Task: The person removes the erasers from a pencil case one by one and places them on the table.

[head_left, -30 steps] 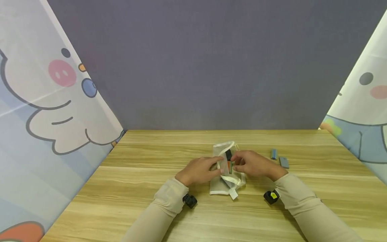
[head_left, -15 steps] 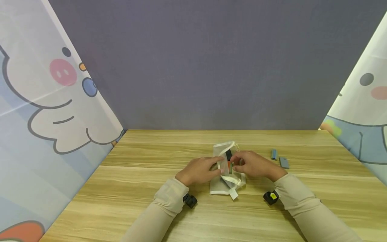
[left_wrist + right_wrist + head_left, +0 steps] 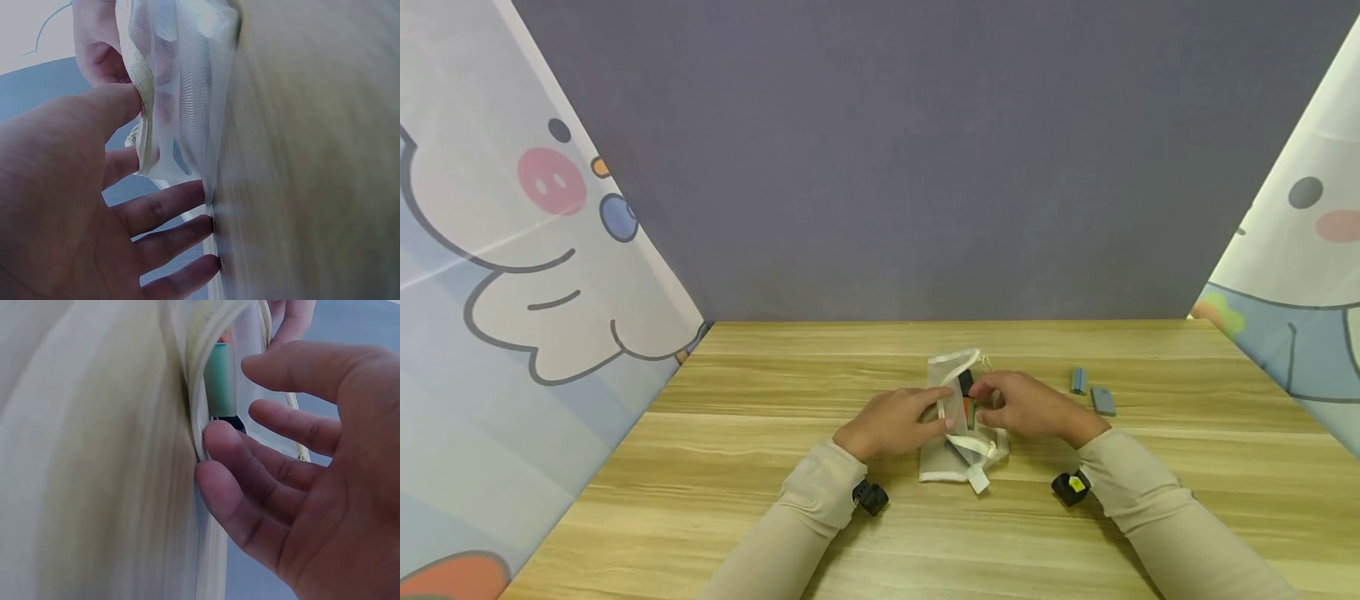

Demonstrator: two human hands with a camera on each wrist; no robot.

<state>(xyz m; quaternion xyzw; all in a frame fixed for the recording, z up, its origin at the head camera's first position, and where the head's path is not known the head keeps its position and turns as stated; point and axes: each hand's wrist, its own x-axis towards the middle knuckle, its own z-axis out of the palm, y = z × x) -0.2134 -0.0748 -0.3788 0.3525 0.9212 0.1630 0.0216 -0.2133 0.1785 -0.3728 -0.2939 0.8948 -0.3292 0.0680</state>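
Little differs from half a second ago: the left hand [image 3: 892, 425], thumb and index finger apart, stays touching the near rim of one white mesh pouch [image 3: 942, 468], and the right hand [image 3: 1024, 404] stays at its opposite side, thumb and index parted with nothing between them. One black item [image 3: 966, 382] and one green item [image 3: 220, 381] show in the pouch's opening, between the two hands. Two small pieces, one blue [image 3: 1078, 381] and one grey [image 3: 1103, 402], lie beyond the right wrist.
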